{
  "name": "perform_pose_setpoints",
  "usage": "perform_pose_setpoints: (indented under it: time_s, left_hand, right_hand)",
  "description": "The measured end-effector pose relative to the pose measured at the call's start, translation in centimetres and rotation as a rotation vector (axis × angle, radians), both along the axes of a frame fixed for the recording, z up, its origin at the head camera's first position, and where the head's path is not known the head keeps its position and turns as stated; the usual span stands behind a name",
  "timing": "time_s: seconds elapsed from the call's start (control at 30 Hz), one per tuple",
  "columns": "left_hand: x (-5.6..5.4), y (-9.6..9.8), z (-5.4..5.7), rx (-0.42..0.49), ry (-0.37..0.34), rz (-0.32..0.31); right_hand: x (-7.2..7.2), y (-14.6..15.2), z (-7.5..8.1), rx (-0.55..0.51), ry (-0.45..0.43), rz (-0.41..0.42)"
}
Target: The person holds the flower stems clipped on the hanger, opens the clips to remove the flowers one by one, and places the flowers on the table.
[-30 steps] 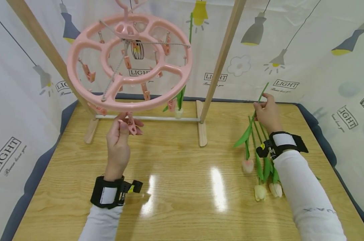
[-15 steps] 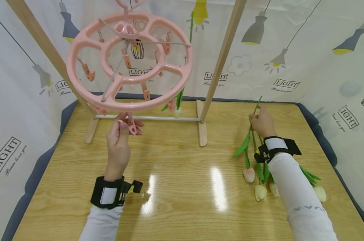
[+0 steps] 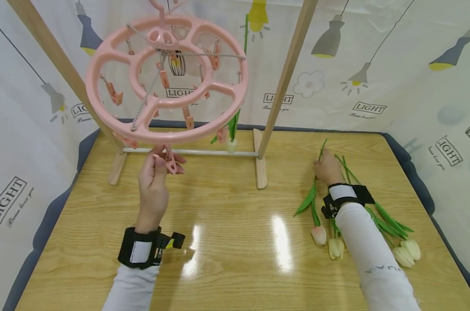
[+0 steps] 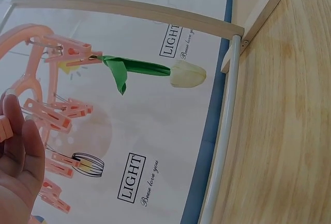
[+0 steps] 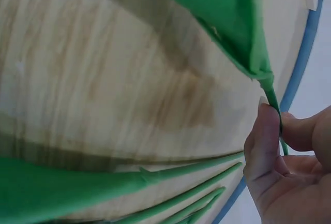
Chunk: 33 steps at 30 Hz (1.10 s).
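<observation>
My left hand (image 3: 152,185) pinches a pink clothespin (image 3: 170,162) at the front rim of a round pink clip hanger (image 3: 180,137). At the right, the thumb and fingers of my right hand (image 3: 329,167) grip the green stem of a pale pink tulip (image 3: 318,236), its bloom pointing toward me. In the right wrist view that stem (image 5: 272,95) runs between thumb and fingertips. One white tulip (image 4: 188,74) hangs bloom-down from a clothespin (image 4: 70,49) on the hanger's far right side. Several more white tulips (image 3: 404,256) lie beside and under my right forearm.
A wooden stand with a right post (image 3: 287,80) and a white bottom bar (image 3: 196,152) carries the hanger. Several other pink clothespins (image 3: 114,93) dangle from the ring. A lamp-patterned curtain (image 3: 336,86) closes off the back of the wooden table (image 3: 235,242).
My right hand has come down and left toward the table with the pale pink tulip. The white tulips now lie spread to both sides of my forearm. The left hand stays on its clothespin.
</observation>
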State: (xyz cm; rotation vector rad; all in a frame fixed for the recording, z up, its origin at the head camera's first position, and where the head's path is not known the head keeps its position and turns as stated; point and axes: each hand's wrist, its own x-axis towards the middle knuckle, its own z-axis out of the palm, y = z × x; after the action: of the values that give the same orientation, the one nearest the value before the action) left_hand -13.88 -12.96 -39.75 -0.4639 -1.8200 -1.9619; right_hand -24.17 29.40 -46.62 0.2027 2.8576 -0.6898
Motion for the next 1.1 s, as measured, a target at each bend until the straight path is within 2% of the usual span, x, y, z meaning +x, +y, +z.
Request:
perform_pose_setpoints:
  time_s: [0.2,0.37,0.57,0.87,1.1]
  left_hand:
    - [0.0,0.0,0.0,-0.004,0.003,0.006]
    - [0.0,0.1,0.0,0.008,-0.003,0.003]
    - [0.0,0.1,-0.1,0.007,-0.004,0.004]
    - [0.1,0.2,0.2,0.009,-0.008,0.009]
    - [0.1,0.2,0.3,0.007,-0.016,0.016]
  right_hand:
    - [0.2,0.2,-1.1,0.037,-0.041,0.025]
    - [0.4,0.5,-1.8,0.070,-0.021,0.060]
    - [0.6,0.1,-1.6,0.124,-0.004,0.098]
    - [0.6,0.3,-1.6,0.137,-0.028,0.134]
    - [0.9,0.3,-2.0,0.178,0.041,0.171]
